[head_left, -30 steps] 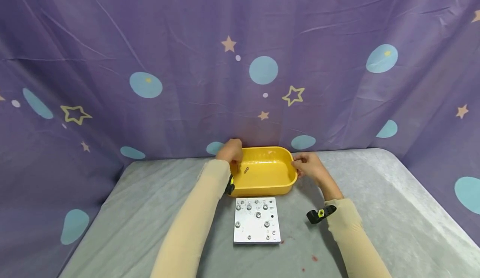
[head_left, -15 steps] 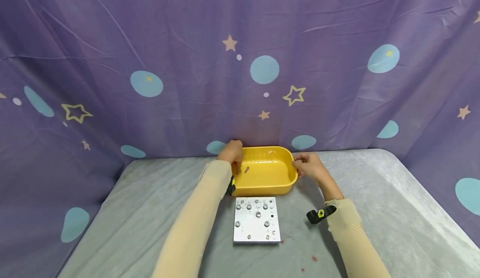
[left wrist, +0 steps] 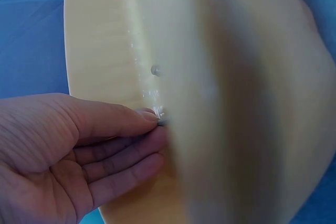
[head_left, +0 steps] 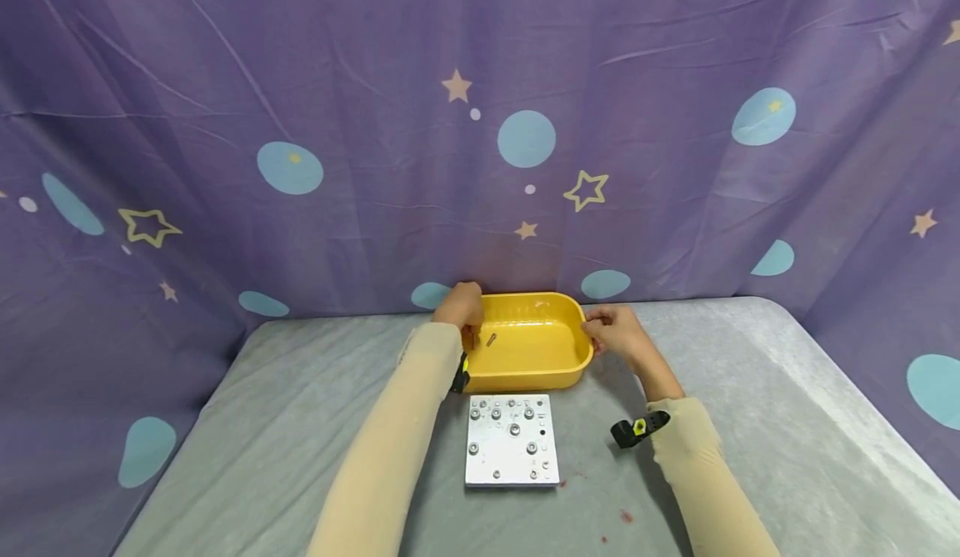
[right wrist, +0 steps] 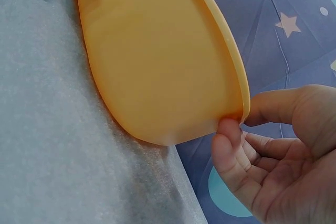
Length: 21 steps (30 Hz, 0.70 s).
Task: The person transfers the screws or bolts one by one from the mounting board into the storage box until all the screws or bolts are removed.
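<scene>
The yellow tray (head_left: 525,371) stands at the back of the table. My left hand (head_left: 462,307) reaches over its left end. In the left wrist view, the thumb and fingers of that hand (left wrist: 105,145) pinch a small screw (left wrist: 163,122), mostly hidden by the fingertips and a blurred tray wall. Another screw (head_left: 491,339) lies on the tray floor close by; its head shows in the left wrist view. My right hand (head_left: 617,330) holds the right end of the tray, with the rim pinched between thumb and fingers (right wrist: 226,142) in the right wrist view.
In front of the tray lies a square metal plate (head_left: 510,453) set with several bolts and holes. A grey cloth (head_left: 315,407) covers the table, with small reddish marks at the front right. A purple patterned curtain (head_left: 390,165) hangs right behind the tray.
The whole head view has shifted by a few pixels. Both hands, the tray, the screws and the plate otherwise keep almost the same positions.
</scene>
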Available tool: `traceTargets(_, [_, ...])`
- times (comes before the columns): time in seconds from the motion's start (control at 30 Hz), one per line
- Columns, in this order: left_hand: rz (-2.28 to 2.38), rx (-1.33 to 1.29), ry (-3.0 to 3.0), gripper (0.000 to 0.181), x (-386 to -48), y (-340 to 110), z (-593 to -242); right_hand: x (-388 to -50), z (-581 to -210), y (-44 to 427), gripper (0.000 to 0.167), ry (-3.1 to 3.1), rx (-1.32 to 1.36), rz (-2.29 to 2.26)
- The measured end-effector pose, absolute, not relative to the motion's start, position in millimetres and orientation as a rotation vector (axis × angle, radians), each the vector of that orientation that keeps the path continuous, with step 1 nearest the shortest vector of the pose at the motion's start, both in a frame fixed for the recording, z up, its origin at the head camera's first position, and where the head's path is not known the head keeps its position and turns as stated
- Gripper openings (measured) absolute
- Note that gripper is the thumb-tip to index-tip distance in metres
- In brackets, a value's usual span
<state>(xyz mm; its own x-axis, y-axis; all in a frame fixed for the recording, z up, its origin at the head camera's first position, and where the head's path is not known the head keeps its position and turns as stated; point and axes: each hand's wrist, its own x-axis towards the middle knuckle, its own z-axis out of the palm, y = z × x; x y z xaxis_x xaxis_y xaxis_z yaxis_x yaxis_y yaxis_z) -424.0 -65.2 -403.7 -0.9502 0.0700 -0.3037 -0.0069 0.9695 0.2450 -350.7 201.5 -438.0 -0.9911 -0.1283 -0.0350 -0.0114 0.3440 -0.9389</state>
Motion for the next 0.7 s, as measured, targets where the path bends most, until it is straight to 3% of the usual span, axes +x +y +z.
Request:
traceTargets(0.33, [0.366, 0.025, 2.828, 0.030, -425.1, -66.5, -404.6, -345.9, -432.0, 200.8, 0.028, 2.478, -0.225, -1.788])
traceTargets(0.7, [0.345, 0.065, 2.825, 0.020, -420.5, -66.9, -404.6, -351.1, -439.0, 201.6, 0.031, 2.505, -0.126, -1.715])
